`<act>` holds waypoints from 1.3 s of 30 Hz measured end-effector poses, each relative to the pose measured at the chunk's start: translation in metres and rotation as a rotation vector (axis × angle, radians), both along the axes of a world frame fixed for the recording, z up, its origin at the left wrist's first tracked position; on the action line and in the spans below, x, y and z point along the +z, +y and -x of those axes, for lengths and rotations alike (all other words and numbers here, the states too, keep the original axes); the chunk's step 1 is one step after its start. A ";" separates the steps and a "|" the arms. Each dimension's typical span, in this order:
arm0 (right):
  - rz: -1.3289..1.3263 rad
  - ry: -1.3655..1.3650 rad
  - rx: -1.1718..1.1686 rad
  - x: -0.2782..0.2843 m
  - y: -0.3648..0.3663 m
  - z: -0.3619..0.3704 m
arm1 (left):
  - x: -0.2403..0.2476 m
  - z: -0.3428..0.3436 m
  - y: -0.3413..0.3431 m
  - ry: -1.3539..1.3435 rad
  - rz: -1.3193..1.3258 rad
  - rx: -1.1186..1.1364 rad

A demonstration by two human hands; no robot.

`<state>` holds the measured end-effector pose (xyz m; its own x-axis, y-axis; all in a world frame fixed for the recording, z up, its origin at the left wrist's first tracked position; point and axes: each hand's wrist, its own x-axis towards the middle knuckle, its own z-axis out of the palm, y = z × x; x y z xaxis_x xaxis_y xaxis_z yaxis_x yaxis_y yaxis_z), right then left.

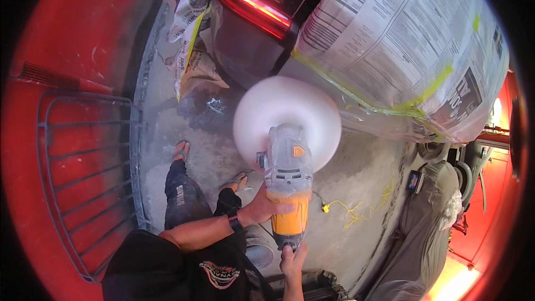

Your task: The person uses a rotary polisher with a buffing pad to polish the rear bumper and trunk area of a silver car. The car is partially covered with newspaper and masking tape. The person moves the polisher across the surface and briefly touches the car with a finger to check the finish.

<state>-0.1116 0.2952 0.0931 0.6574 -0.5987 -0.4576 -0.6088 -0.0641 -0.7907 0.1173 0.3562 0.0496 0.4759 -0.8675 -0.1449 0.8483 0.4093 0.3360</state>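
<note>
My left hand (263, 207), with a dark watch on its wrist, wraps round the orange body of a polisher (288, 170) from the left. My right hand (293, 260) is closed at the dark rear end of the tool. A large round white polishing pad (251, 117) covers the polisher's front, its outline smeared as if spinning. Just beyond it stands a vehicle's grey corner panel (237, 50) under a red tail light (259, 5). I cannot tell whether the pad touches the panel.
Newspaper (384, 33) held by yellow-green tape (409, 110) masks the vehicle on the right. Torn paper (195, 67) hangs at its left. A metal rack (89, 173) stands by the red wall. A yellow cord (351, 212) and a bucket (259, 253) are on the floor.
</note>
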 end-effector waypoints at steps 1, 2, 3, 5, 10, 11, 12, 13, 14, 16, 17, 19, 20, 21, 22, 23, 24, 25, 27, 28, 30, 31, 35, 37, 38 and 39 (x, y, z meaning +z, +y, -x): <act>0.005 -0.002 -0.007 0.003 0.000 0.000 | 0.004 0.001 -0.001 0.036 0.008 0.017; 0.017 -0.014 -0.006 0.007 -0.001 -0.001 | 0.006 0.000 -0.002 0.020 0.027 0.021; 0.025 -0.027 0.002 0.014 0.000 -0.006 | 0.008 -0.004 -0.001 0.002 0.041 0.032; 0.060 -0.091 0.021 0.023 -0.005 -0.031 | 0.007 -0.012 -0.004 -0.032 0.059 0.040; 0.072 -0.013 0.038 0.012 -0.006 -0.016 | 0.002 -0.010 -0.004 -0.058 -0.035 0.009; 0.068 -0.011 0.033 0.010 -0.008 -0.011 | 0.002 -0.011 -0.006 -0.069 -0.034 0.019; 0.053 -0.003 0.031 0.011 -0.005 -0.013 | 0.002 -0.010 -0.003 -0.070 -0.047 0.027; 0.040 -0.008 0.033 0.012 -0.005 -0.015 | 0.004 -0.009 0.000 -0.070 -0.060 0.035; 0.036 -0.020 0.037 0.012 -0.006 -0.020 | 0.005 -0.011 0.003 -0.059 -0.045 0.043; 0.033 -0.049 0.050 0.015 -0.005 -0.033 | 0.016 -0.025 0.006 -0.046 -0.013 0.063; 0.036 -0.068 0.059 0.015 -0.004 -0.036 | 0.017 -0.024 0.010 -0.033 -0.024 0.059; -0.004 -0.079 0.018 0.007 -0.001 -0.026 | 0.022 -0.026 0.011 -0.033 -0.037 0.060; -0.024 -0.084 0.005 0.005 0.000 -0.022 | 0.024 -0.026 0.011 -0.040 -0.048 0.062; -0.044 -0.090 -0.006 0.005 0.001 -0.020 | 0.026 -0.024 0.009 -0.060 -0.065 0.068; -0.063 -0.096 -0.011 0.006 0.002 -0.019 | 0.028 -0.024 0.008 -0.079 -0.083 0.075; -0.082 -0.100 -0.017 0.006 0.002 -0.019 | 0.028 -0.026 0.008 -0.114 -0.082 0.086; -0.063 -0.108 -0.022 0.006 0.002 -0.020 | 0.030 -0.029 0.009 -0.142 -0.080 0.091; -0.044 -0.115 -0.027 0.006 0.002 -0.023 | 0.032 -0.032 0.010 -0.171 -0.077 0.095; -0.031 -0.111 -0.026 0.006 0.002 -0.029 | 0.034 -0.040 0.015 -0.150 -0.065 0.100; -0.038 -0.101 -0.019 0.008 0.002 -0.034 | 0.034 -0.041 0.018 -0.140 -0.062 0.105; -0.067 -0.090 -0.018 0.006 0.003 -0.032 | 0.032 -0.038 0.019 -0.106 -0.055 0.101; -0.089 -0.090 -0.025 0.001 0.005 -0.026 | 0.033 -0.038 0.019 -0.093 -0.051 0.103; -0.104 -0.124 -0.045 0.002 0.006 -0.029 | 0.039 -0.041 0.020 -0.149 -0.076 0.126; -0.098 -0.143 -0.026 0.013 0.003 -0.046 | 0.042 -0.045 0.021 -0.190 -0.087 0.129; -0.098 -0.132 -0.019 0.012 0.003 -0.046 | 0.041 -0.044 0.023 -0.166 -0.092 0.123; -0.093 -0.122 -0.009 0.013 0.002 -0.048 | 0.041 -0.045 0.025 -0.148 -0.092 0.122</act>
<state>-0.0637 0.2968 0.1064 0.7066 -0.5631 -0.4285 -0.5079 0.0181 -0.8613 0.1627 0.3809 0.0907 0.5983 -0.7886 -0.1418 0.7332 0.4674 0.4940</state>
